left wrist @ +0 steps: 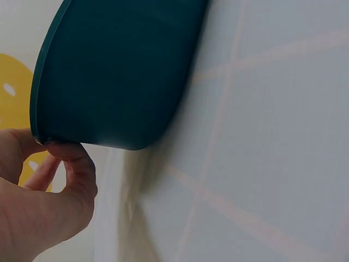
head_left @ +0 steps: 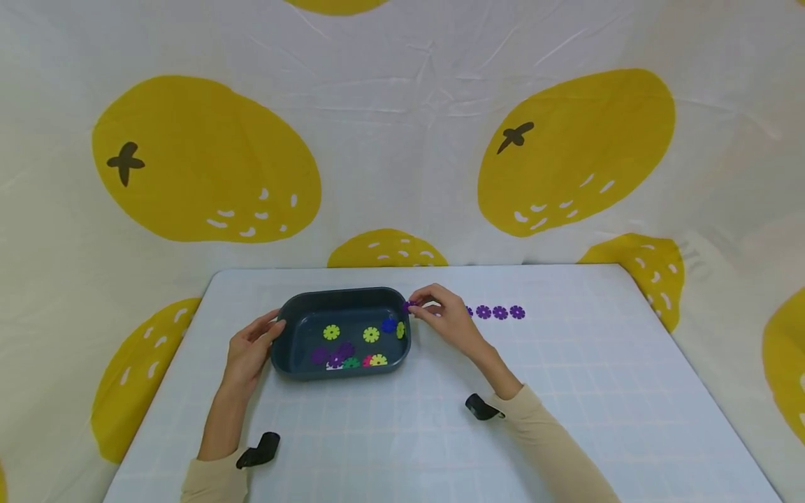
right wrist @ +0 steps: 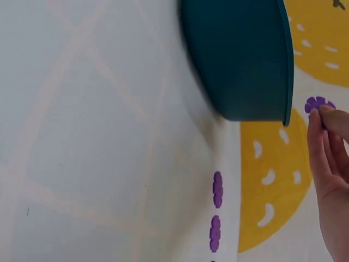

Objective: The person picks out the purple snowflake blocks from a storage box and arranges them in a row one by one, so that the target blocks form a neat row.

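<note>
A dark teal basin [head_left: 342,295] stands on the table with several flower-shaped plastic discs in it: yellow-green [head_left: 331,332], blue [head_left: 389,325], purple, green and pink. My left hand [head_left: 248,349] grips its left end, thumb over the rim and fingers outside. Just past the right rim, my right hand [head_left: 448,318] pinches a purple flower disc [right wrist: 317,103] between thumb and fingertips. To the right of the basin a row of purple flower discs [head_left: 499,312] lies on the table, partly hidden behind the right hand.
The table [head_left: 390,440] has a pale checked cover. Behind it hangs a white cloth [head_left: 402,161] printed with yellow fruit. Each sleeve cuff has a black wrist camera, one on the left [head_left: 259,450] and one on the right [head_left: 483,406].
</note>
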Motion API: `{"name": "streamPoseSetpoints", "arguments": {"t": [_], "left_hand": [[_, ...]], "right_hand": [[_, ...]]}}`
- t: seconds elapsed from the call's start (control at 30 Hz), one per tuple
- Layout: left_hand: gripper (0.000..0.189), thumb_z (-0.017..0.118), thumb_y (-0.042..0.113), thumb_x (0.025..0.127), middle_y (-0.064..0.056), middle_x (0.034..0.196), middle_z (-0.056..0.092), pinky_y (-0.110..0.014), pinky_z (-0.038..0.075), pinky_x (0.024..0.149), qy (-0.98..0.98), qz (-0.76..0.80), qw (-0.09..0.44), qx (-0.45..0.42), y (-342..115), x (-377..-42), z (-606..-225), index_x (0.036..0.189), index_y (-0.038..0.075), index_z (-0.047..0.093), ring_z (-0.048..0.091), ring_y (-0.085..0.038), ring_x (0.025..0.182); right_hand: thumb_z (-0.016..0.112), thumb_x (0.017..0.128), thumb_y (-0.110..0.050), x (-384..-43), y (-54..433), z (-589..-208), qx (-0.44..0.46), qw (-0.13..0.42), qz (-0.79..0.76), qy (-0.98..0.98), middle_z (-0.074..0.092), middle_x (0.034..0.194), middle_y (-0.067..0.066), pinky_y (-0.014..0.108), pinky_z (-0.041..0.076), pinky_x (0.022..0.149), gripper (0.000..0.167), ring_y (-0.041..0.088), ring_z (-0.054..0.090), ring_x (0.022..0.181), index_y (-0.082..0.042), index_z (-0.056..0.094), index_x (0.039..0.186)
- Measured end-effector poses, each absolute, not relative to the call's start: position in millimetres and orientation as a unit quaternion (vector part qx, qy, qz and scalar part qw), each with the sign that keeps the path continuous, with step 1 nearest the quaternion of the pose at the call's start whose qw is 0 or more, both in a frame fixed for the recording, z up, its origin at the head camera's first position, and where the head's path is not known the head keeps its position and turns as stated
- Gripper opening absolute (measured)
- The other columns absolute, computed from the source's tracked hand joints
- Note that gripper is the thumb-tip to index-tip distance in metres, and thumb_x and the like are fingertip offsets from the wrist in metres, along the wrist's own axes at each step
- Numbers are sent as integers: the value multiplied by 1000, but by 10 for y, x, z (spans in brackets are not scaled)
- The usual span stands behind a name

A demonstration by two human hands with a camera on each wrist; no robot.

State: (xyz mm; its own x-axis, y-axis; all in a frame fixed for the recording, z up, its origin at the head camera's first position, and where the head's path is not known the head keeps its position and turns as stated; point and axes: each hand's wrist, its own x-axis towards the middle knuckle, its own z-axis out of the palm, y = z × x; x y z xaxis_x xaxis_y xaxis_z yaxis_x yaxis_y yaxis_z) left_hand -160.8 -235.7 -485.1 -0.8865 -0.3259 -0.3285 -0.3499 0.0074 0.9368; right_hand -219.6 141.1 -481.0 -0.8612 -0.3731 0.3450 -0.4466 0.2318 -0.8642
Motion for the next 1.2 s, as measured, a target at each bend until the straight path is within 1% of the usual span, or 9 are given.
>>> {"name": "streamPoseSetpoints", "arguments": {"t": [0.1, 0.27, 0.33, 0.43, 0.63, 0.77, 0.93, 1.1, 1.2], "left_hand": [[60, 76, 35, 95, 12, 111, 61, -16, 47, 80, 710, 663, 11, -235, -2361, -1609, -4849, 148, 13, 57, 51, -8, 107], [62, 77, 34, 94, 14, 108, 62, -15, 47, 78, 710, 665, 11, -232, -2368, -1591, -4842, 148, 12, 57, 53, -5, 103], [62, 77, 34, 94, 14, 107, 62, -15, 48, 78, 709, 666, 10, -232, -2368, -1589, -4840, 148, 11, 56, 54, -5, 102], [63, 78, 35, 94, 14, 107, 62, -15, 47, 78, 704, 670, 12, -234, -2371, -1593, -4839, 148, 11, 57, 53, -5, 103], [62, 78, 35, 94, 14, 106, 62, -16, 47, 78, 701, 674, 15, -234, -2367, -1607, -4846, 148, 12, 57, 53, -5, 102], [63, 77, 34, 94, 16, 104, 63, -15, 47, 77, 702, 674, 15, -230, -2373, -1612, -4852, 149, 11, 56, 53, -4, 101], [63, 77, 32, 94, 16, 103, 63, -15, 47, 77, 692, 684, 14, -232, -2389, -1622, -4864, 149, 11, 56, 53, -3, 100], [63, 78, 32, 94, 16, 102, 63, -15, 47, 77, 692, 684, 13, -230, -2399, -1617, -4878, 148, 10, 56, 54, -3, 100], [63, 78, 33, 93, 16, 102, 63, -15, 47, 77, 692, 684, 10, -231, -2397, -1619, -4872, 148, 11, 57, 54, -3, 99]], "right_hand": [[74, 96, -10, -2199, 1461, -4801, 247, 31, 558, -792, 69, 108, 5, 29, 58, 85, 19, 19, 67, 99, -8, 70, 114], [74, 97, -16, -2196, 1549, -4823, 216, 33, 551, -805, 70, 108, 1, 38, 57, 90, 18, 17, 66, 102, -12, 70, 115], [73, 97, -18, -2198, 1593, -4836, 206, 32, 548, -810, 70, 108, 0, 39, 56, 91, 19, 16, 65, 103, -13, 71, 115], [74, 97, -20, -2195, 1664, -4837, 192, 30, 549, -813, 70, 109, 1, 34, 56, 92, 20, 17, 65, 105, -12, 71, 115], [74, 97, -18, -2196, 1802, -4844, 173, 34, 559, -810, 70, 111, 7, 22, 54, 88, 21, 21, 64, 104, -9, 70, 115], [73, 98, -17, -2199, 1893, -4860, 166, 43, 549, -818, 70, 111, 8, 21, 53, 91, 21, 21, 64, 104, -8, 70, 116], [73, 98, -17, -2185, 2022, -4870, 156, 56, 542, -824, 70, 111, 9, 22, 53, 90, 21, 23, 64, 104, -6, 70, 116], [71, 98, -7, -2071, 2115, -4652, 133, 51, 543, -828, 69, 113, 19, 17, 51, 90, 22, 31, 63, 106, 5, 68, 117], [71, 97, -3, -2017, 2190, -4549, 121, 52, 547, -827, 68, 112, 22, 15, 51, 88, 22, 34, 63, 105, 9, 67, 116]]}}
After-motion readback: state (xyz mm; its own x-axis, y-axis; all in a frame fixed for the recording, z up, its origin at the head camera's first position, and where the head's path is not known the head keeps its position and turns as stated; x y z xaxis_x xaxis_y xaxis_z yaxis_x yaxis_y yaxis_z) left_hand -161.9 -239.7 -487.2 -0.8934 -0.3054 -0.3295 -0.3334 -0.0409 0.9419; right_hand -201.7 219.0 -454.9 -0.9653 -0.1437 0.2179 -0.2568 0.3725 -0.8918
